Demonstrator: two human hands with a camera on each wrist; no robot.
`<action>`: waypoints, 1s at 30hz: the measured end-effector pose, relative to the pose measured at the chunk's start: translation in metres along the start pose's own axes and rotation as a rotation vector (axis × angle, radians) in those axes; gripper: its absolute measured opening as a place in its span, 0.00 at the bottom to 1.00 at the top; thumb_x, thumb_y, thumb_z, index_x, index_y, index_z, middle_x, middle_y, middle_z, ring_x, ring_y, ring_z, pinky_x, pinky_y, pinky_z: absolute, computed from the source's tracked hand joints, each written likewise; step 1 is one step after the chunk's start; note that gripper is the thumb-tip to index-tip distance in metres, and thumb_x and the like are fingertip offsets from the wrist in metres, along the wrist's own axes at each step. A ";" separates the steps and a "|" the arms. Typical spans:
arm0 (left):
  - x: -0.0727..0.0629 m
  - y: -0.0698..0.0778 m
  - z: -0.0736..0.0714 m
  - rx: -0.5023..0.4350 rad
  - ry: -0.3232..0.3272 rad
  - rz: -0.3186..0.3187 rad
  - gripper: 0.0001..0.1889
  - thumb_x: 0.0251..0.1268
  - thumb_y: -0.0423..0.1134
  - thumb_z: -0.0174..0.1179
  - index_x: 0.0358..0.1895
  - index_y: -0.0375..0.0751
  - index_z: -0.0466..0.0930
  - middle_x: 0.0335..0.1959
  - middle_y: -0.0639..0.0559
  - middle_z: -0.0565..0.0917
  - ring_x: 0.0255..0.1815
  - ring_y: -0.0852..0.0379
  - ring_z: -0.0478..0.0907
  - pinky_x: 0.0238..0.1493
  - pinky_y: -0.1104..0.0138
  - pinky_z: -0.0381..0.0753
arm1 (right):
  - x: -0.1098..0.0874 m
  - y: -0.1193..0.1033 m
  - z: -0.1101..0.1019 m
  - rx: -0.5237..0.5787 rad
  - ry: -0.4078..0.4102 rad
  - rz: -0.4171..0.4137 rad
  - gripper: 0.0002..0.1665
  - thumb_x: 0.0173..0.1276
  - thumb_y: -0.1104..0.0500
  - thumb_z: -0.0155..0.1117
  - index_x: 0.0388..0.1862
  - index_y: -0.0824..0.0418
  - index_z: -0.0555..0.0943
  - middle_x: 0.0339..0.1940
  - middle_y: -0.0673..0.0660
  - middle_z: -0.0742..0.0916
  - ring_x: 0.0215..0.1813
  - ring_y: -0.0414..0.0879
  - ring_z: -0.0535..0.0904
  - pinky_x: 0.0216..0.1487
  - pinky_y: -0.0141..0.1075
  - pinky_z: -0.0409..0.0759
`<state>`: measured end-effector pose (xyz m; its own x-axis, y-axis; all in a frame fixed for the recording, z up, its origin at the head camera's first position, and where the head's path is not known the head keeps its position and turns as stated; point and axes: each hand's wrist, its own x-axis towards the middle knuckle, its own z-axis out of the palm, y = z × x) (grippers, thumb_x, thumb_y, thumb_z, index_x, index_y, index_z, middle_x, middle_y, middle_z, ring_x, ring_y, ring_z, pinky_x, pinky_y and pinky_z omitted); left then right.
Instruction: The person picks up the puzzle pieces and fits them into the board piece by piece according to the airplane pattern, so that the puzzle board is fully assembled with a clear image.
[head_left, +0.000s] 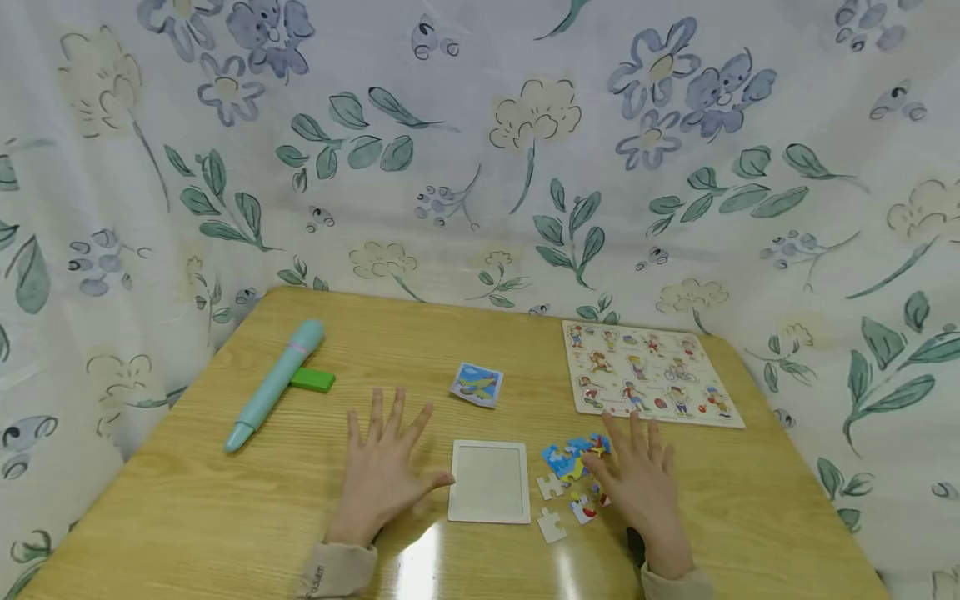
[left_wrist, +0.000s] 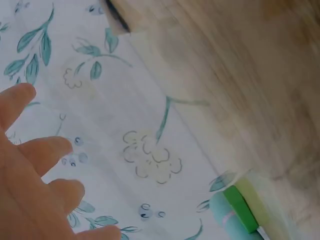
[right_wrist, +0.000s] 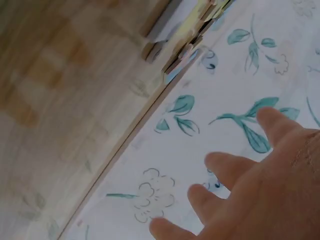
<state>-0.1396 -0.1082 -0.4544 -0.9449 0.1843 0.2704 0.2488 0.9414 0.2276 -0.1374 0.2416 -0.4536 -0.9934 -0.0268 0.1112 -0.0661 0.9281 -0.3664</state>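
Note:
My left hand (head_left: 384, 475) has its fingers spread, palm down, left of a white square puzzle frame (head_left: 489, 482); the thumb tip comes right up to the frame's left edge. Fingers spread too, my right hand (head_left: 641, 483) overlaps part of a heap of jigsaw pieces (head_left: 566, 460) in the head view. Some pieces show blue, yellow and red print, while a few near the frame (head_left: 551, 526) are plain. Neither hand holds anything. In the wrist views, the left hand (left_wrist: 35, 185) and right hand (right_wrist: 260, 185) show extended fingers before the flowered cloth.
A small picture card (head_left: 477, 384) lies behind the frame. At the back right is a wooden board with sports figures (head_left: 645, 371). A teal pen-shaped object (head_left: 277, 383) and a green block (head_left: 312, 380) lie on the left. Flowered cloth (head_left: 465, 167) hangs behind the wooden table (head_left: 187, 508).

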 end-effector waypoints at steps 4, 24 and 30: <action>-0.003 0.004 0.000 -0.060 -0.097 0.024 0.53 0.48 0.74 0.59 0.76 0.52 0.55 0.79 0.40 0.50 0.79 0.34 0.40 0.75 0.34 0.39 | 0.005 -0.005 0.003 0.036 0.005 -0.062 0.40 0.67 0.41 0.61 0.74 0.54 0.64 0.76 0.72 0.58 0.76 0.75 0.48 0.70 0.73 0.47; -0.015 0.030 0.003 -0.178 -0.344 0.099 0.44 0.53 0.58 0.66 0.70 0.34 0.65 0.69 0.35 0.69 0.70 0.33 0.65 0.70 0.37 0.61 | 0.036 -0.025 0.018 0.031 -0.191 -0.186 0.12 0.59 0.59 0.71 0.42 0.51 0.83 0.64 0.67 0.77 0.63 0.70 0.71 0.54 0.65 0.76; -0.015 0.033 0.008 -0.155 -0.375 0.141 0.48 0.49 0.62 0.67 0.69 0.31 0.66 0.72 0.34 0.65 0.73 0.33 0.60 0.71 0.41 0.64 | 0.047 -0.028 0.014 0.044 -0.231 -0.161 0.10 0.59 0.59 0.72 0.37 0.51 0.79 0.63 0.67 0.75 0.63 0.68 0.70 0.53 0.60 0.77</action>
<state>-0.1192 -0.0780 -0.4585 -0.9044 0.4246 -0.0431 0.3827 0.8515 0.3586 -0.1838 0.2088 -0.4512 -0.9644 -0.2611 -0.0406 -0.2236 0.8884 -0.4010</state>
